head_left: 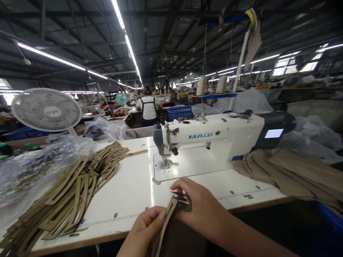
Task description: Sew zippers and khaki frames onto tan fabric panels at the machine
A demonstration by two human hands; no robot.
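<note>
My left hand pinches an olive fabric piece shaped like a narrow frame, at the table's front edge. My right hand is closed around small metal thread snips, whose blades lie against the upper end of that piece. Dark brown cloth hangs below both hands. Beyond them stands a white sewing machine, its needle and presser foot over the plate with no fabric under them. A big heap of similar olive frame-shaped pieces spreads over the table's left side.
Brown fabric panels lie at the table's right. Clear plastic bags cover the far left, near a white fan. Two thread cones stand behind the machine. A person sits further back beside a blue crate.
</note>
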